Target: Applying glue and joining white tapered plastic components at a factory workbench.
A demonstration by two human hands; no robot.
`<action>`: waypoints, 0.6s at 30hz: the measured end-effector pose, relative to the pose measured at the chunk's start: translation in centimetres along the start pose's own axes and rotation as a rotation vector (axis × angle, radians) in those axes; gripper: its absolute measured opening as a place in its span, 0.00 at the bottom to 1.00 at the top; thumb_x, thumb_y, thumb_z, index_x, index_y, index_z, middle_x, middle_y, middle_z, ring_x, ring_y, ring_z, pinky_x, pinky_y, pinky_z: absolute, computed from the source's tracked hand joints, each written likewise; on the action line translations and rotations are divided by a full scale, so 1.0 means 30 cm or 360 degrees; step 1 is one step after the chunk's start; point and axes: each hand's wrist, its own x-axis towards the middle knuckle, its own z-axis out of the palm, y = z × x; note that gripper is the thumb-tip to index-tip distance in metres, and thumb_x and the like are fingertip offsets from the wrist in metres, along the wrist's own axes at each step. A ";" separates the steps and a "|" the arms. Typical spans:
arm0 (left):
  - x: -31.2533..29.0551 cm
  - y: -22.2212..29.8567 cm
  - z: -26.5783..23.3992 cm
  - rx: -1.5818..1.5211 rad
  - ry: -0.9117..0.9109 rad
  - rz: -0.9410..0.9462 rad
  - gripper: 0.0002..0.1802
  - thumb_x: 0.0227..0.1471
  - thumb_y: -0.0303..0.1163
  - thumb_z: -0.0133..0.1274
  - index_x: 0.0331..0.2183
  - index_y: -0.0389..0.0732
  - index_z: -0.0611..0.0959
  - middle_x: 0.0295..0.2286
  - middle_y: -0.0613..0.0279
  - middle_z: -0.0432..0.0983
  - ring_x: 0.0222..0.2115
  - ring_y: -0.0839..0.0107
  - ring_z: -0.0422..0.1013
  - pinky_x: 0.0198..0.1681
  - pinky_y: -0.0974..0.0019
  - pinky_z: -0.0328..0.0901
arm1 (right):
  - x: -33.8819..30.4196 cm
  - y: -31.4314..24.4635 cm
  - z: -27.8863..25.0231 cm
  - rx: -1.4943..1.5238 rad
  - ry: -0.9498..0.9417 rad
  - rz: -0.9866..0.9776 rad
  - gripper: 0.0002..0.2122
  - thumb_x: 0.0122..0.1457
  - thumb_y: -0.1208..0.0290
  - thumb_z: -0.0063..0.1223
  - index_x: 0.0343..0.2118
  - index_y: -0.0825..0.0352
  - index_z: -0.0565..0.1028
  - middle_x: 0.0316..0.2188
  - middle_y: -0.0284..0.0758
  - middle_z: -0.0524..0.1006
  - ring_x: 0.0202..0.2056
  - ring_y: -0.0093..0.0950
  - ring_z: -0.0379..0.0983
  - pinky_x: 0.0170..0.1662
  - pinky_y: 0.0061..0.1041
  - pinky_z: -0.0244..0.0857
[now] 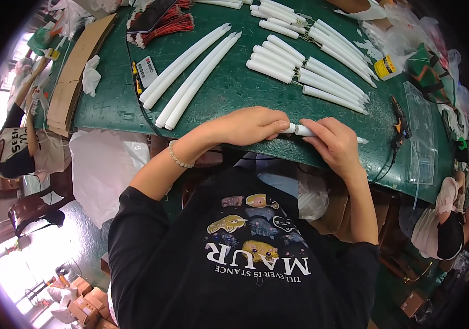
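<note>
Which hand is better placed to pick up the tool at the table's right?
Likely the right hand: it's nearer the black-orange tool than the left hand is. Both hold white candle pieces, so either would need freeing first.

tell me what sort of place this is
Probably a small assembly workshop: batches of white candle-shaped sticks lie on a green worktable, along with bundled red wires and what looks like a glue gun.
</note>
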 end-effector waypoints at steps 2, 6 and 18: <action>-0.002 0.009 0.005 0.0056 0.0017 -0.0001 0.21 0.69 0.46 0.41 0.41 0.38 0.80 0.26 0.55 0.76 0.30 0.56 0.73 0.37 0.55 0.66 | 0.007 -0.014 -0.004 -0.0100 -0.0007 -0.0014 0.18 0.51 0.71 0.67 0.48 0.61 0.80 0.30 0.35 0.77 0.29 0.36 0.74 0.31 0.33 0.68; -0.009 0.010 0.020 0.0184 0.0151 -0.0005 0.21 0.67 0.46 0.44 0.43 0.38 0.80 0.30 0.48 0.78 0.35 0.48 0.75 0.39 0.52 0.67 | 0.015 -0.038 0.000 -0.0192 0.0027 -0.0001 0.18 0.52 0.71 0.66 0.48 0.63 0.80 0.30 0.35 0.76 0.30 0.36 0.74 0.32 0.34 0.68; -0.021 0.008 0.047 0.0263 0.0339 0.0137 0.21 0.61 0.41 0.57 0.49 0.38 0.75 0.31 0.50 0.80 0.32 0.51 0.76 0.37 0.55 0.68 | -0.003 -0.044 0.019 -0.0122 0.0034 0.0153 0.18 0.55 0.72 0.64 0.49 0.62 0.79 0.29 0.37 0.76 0.29 0.37 0.74 0.31 0.35 0.67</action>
